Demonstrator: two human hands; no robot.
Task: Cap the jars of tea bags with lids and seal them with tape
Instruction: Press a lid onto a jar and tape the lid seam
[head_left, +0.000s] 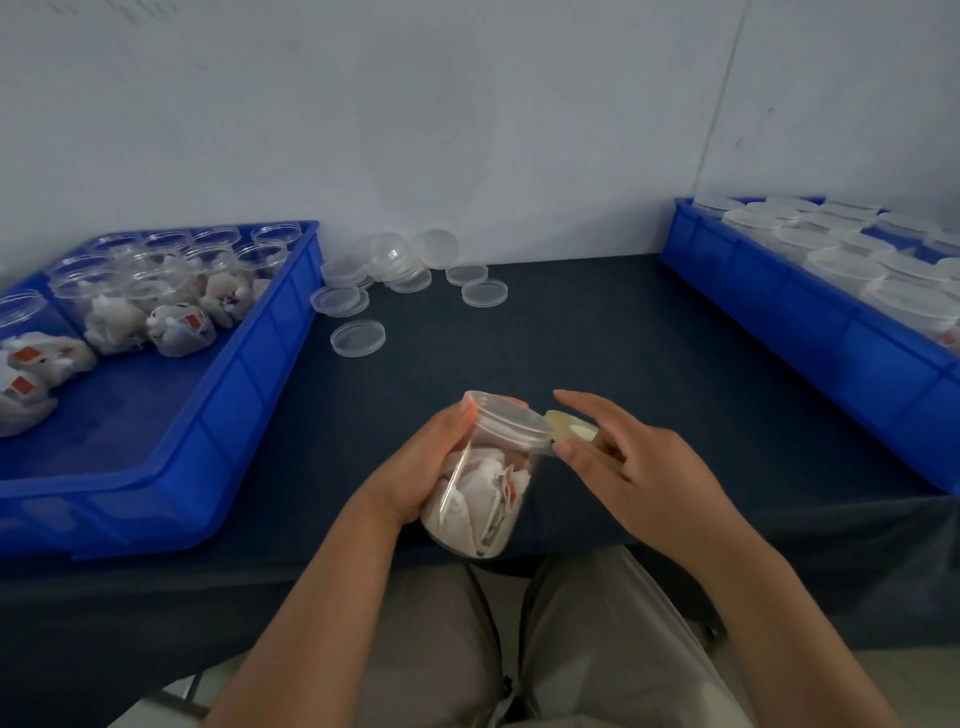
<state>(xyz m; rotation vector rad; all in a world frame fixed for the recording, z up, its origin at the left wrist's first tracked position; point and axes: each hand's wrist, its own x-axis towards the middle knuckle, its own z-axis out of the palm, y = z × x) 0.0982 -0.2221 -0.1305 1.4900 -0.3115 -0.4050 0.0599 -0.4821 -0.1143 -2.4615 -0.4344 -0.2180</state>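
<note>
Reader: Jar (483, 499) first. Where is it found?

Describer: It is held above the near edge of the table (623, 353), over the person's lap. Tea bags are seen through its clear wall, and a lid (511, 423) is already seated on it.

Reader: How is it angled?

Describer: It is tilted. Its long axis runs from the base, nearest the person, up and away to the lid, which is leaned slightly toward the right.

Reader: By what is it held?

Describer: It is gripped by the left hand (426, 467), whose fingers are wrapped round the body from the left side, with the fingertips up at the lid's rim.

Reader: And the tape?

Describer: Tape (574, 428), a yellowish roll, is held by the right hand (639, 462) just to the right of the lid, touching it or very nearly so. The thumb is set at the lid's lower rim, the index finger is stretched out straight above the roll, and the other fingers are curled behind it. This hand is the nearer one to the seam, so sealing is judged to be the step in hand.

Reader: What is around them?

Describer: Loose lids (358, 338) are scattered farther back. A left tray (244, 395) of open jars and a right tray (779, 291) of capped ones are set well apart at the sides.
</note>
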